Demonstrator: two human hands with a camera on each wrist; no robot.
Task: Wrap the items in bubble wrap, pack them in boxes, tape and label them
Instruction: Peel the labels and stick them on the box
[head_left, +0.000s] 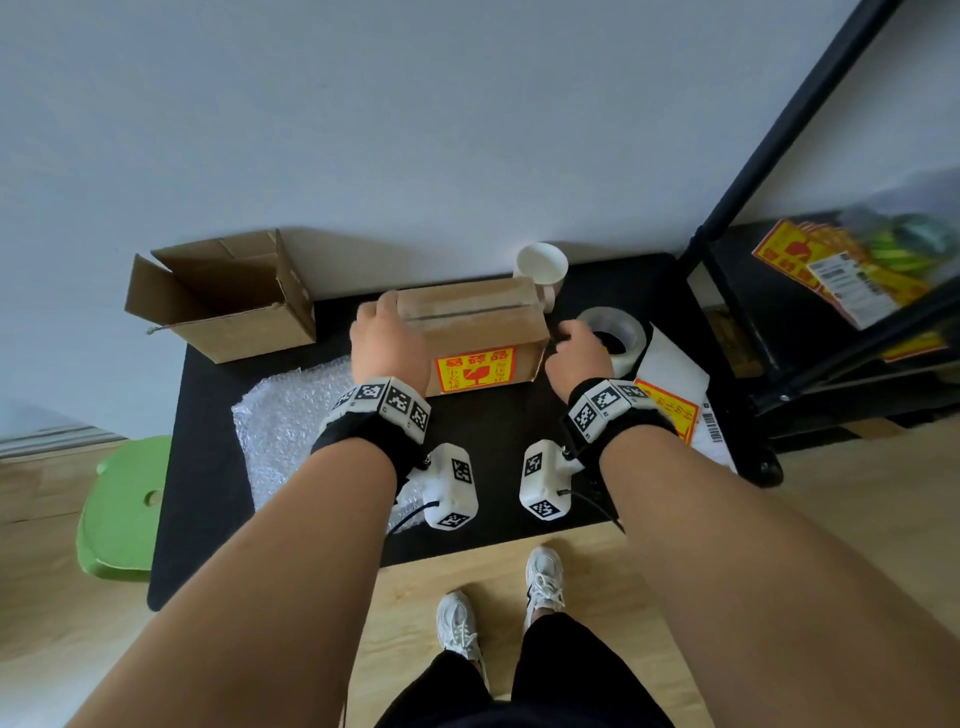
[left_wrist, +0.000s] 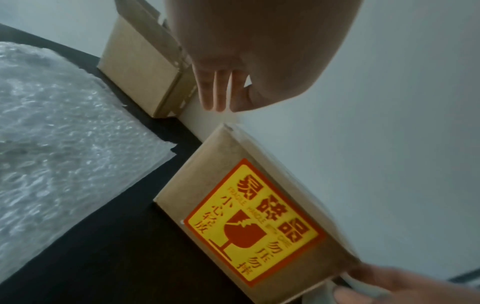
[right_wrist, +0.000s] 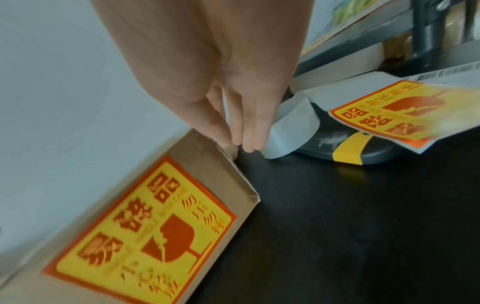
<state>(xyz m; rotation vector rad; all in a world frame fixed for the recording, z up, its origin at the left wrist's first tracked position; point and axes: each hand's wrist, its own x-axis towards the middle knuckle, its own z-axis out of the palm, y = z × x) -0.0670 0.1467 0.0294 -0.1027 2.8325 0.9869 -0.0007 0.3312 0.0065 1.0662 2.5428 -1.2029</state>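
**Both hands at the taped box**

My arms reach forward and down over the black mat (head_left: 218, 467). My left hand (head_left: 387, 338) lies on the left end of the sealed cardboard box (head_left: 483, 322), its fingers (left_wrist: 215, 92) straight and close together, draped over the far top corner rather than gripping. My right hand (head_left: 574, 353) sits at the box's right end, between the box and the roll of clear tape (head_left: 621, 332); its fingers (right_wrist: 246, 123) point down, nearly closed together, touching the box's upper right corner (whether they pinch anything there I cannot tell).

The box stands in the middle of the mat with a yellow-and-red fragile label (head_left: 475, 369) on the side facing me and clear tape along its top seam. A white mug (head_left: 543, 267) stands just behind it. An open empty carton (head_left: 223, 296) is to the far left, bubble wrap (head_left: 291, 415) lies near my left wrist, and loose fragile labels (head_left: 670, 410) lie by my right wrist. A black shelf frame (head_left: 795, 119) rises on the right.
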